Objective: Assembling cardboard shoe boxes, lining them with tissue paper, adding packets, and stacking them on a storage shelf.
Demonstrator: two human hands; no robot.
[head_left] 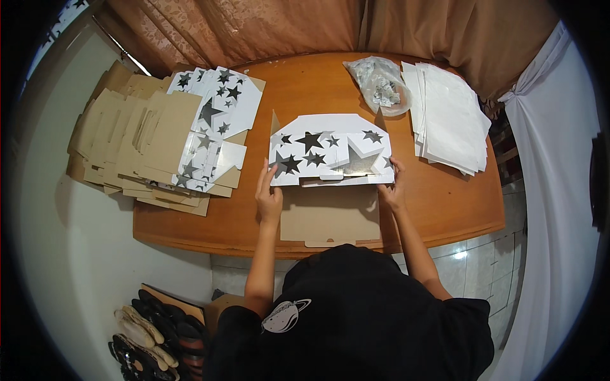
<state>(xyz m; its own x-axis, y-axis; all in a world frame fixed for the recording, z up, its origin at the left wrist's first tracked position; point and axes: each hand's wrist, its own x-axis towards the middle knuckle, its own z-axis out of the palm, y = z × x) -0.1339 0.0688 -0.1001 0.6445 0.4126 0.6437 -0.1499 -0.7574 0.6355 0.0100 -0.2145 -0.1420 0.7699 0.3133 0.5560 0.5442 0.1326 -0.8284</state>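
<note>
A partly folded cardboard box, white with grey and black stars, stands in the middle of the table. Its star-printed panel faces up, and a plain brown panel of it extends toward me. Brown side flaps stick up at its far left and far right corners. My left hand grips the box's near left corner, with the fingers along its side. At the near right corner, my right hand holds the box between thumb and fingers. The undersides of both grips are hidden.
On the left of the wooden table lies a large pile of flat cardboard boxes, some star-printed. A clear plastic bag with small silvery pieces and a stack of white sheets lie at the back right. Shoes stand at lower left.
</note>
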